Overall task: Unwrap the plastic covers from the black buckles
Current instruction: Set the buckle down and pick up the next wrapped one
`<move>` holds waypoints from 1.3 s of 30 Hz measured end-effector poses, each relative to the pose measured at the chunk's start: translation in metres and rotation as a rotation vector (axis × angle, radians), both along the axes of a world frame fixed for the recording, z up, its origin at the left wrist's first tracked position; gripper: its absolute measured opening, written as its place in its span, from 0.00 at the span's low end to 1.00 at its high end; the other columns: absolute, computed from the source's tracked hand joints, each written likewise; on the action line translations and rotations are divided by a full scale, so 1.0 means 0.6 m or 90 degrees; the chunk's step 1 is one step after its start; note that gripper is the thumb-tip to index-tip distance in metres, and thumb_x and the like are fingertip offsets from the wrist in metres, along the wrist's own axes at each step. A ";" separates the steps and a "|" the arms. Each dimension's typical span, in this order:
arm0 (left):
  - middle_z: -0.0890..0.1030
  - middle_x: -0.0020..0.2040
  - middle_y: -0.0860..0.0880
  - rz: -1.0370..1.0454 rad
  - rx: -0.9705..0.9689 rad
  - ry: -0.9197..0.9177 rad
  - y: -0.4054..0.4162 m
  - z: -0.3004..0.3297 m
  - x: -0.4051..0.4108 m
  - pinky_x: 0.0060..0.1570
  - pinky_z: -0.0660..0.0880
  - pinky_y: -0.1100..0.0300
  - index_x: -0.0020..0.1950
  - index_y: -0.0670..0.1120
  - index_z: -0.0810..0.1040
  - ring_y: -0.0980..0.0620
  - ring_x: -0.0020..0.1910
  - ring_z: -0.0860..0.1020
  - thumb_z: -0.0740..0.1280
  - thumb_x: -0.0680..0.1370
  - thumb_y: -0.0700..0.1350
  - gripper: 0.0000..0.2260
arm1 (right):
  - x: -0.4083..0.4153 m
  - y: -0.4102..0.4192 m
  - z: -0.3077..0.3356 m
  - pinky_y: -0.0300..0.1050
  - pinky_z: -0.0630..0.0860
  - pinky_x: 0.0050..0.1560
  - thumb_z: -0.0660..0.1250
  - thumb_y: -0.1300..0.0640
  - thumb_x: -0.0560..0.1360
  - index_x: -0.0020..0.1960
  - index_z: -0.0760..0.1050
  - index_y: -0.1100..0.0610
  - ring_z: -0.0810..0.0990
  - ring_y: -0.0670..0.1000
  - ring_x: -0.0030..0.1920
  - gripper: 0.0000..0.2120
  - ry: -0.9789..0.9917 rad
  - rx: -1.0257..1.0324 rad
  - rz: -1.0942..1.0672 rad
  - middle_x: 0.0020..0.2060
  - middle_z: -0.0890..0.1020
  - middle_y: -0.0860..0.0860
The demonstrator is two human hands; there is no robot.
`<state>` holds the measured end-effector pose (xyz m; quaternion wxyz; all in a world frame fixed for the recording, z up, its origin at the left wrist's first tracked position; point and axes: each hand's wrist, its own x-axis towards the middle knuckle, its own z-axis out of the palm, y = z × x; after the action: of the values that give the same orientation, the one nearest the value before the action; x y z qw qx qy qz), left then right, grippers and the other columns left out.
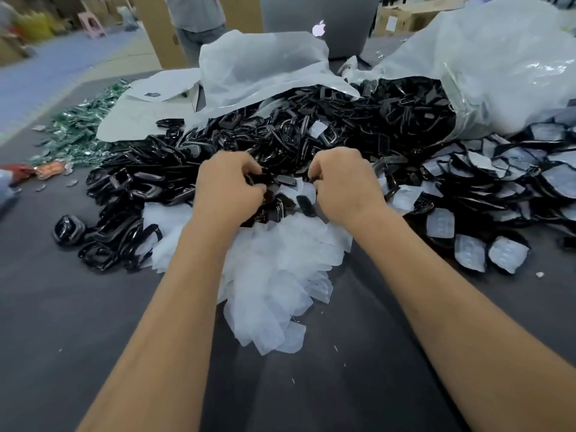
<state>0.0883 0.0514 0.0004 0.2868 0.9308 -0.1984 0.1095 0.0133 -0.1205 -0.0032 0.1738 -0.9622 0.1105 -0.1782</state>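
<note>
Hands, left (229,185) and right (344,185), grip black buckles (280,135); laptop (321,23) shows Apple logo.

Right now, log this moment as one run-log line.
left hand: grips buckle | right hand: grips buckle | peeled covers: heaped between arms | buckles: piled behind hands

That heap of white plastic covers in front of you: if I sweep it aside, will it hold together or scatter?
Probably scatter: the white covers are loose, separate, thin sheets lying overlapped. They look crumpled and translucent, so likely floppy and very light. On the smooth grey table they may slide easily.
</note>
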 end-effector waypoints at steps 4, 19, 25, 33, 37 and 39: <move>0.80 0.55 0.49 -0.017 0.029 0.040 0.031 -0.020 -0.004 0.55 0.74 0.57 0.52 0.49 0.85 0.49 0.50 0.78 0.79 0.71 0.41 0.11 | 0.015 0.015 -0.011 0.45 0.79 0.53 0.72 0.64 0.77 0.53 0.84 0.58 0.81 0.51 0.46 0.06 -0.142 0.218 0.033 0.44 0.83 0.52; 0.81 0.36 0.52 -0.081 -0.633 0.346 0.002 -0.023 -0.011 0.34 0.76 0.65 0.57 0.46 0.84 0.55 0.31 0.79 0.70 0.80 0.35 0.09 | 0.030 0.016 -0.048 0.37 0.64 0.23 0.69 0.58 0.81 0.42 0.71 0.56 0.73 0.48 0.26 0.10 -0.225 0.830 0.164 0.42 0.87 0.59; 0.81 0.43 0.46 -0.141 -0.731 0.428 -0.007 -0.025 -0.022 0.47 0.81 0.61 0.63 0.45 0.81 0.50 0.40 0.83 0.65 0.80 0.27 0.17 | 0.026 0.011 -0.047 0.41 0.67 0.29 0.74 0.62 0.76 0.41 0.73 0.55 0.71 0.51 0.29 0.11 -0.225 0.856 0.229 0.36 0.80 0.56; 0.74 0.38 0.48 -0.110 -0.722 0.423 -0.010 -0.022 -0.019 0.41 0.79 0.63 0.57 0.42 0.82 0.53 0.34 0.77 0.57 0.78 0.23 0.21 | 0.026 0.021 -0.054 0.39 0.76 0.38 0.80 0.62 0.72 0.49 0.79 0.57 0.77 0.45 0.36 0.11 -0.241 0.639 0.180 0.38 0.81 0.51; 0.82 0.40 0.49 -0.096 -0.783 0.435 -0.014 -0.022 -0.018 0.39 0.78 0.63 0.45 0.41 0.79 0.53 0.35 0.78 0.63 0.84 0.35 0.09 | 0.026 0.023 -0.055 0.39 0.77 0.42 0.81 0.62 0.71 0.50 0.80 0.59 0.77 0.44 0.37 0.13 -0.253 0.594 0.180 0.38 0.81 0.50; 0.79 0.36 0.50 -0.085 -0.787 0.418 -0.014 -0.026 -0.014 0.39 0.79 0.63 0.42 0.42 0.77 0.53 0.35 0.78 0.65 0.85 0.41 0.11 | 0.025 0.025 -0.055 0.38 0.76 0.40 0.80 0.63 0.71 0.52 0.78 0.59 0.76 0.44 0.35 0.15 -0.250 0.596 0.186 0.37 0.80 0.48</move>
<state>0.0800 0.0431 -0.0149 0.8144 0.5681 -0.0595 -0.1022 0.0284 -0.1054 -0.0359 0.6257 -0.7352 0.0080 -0.2607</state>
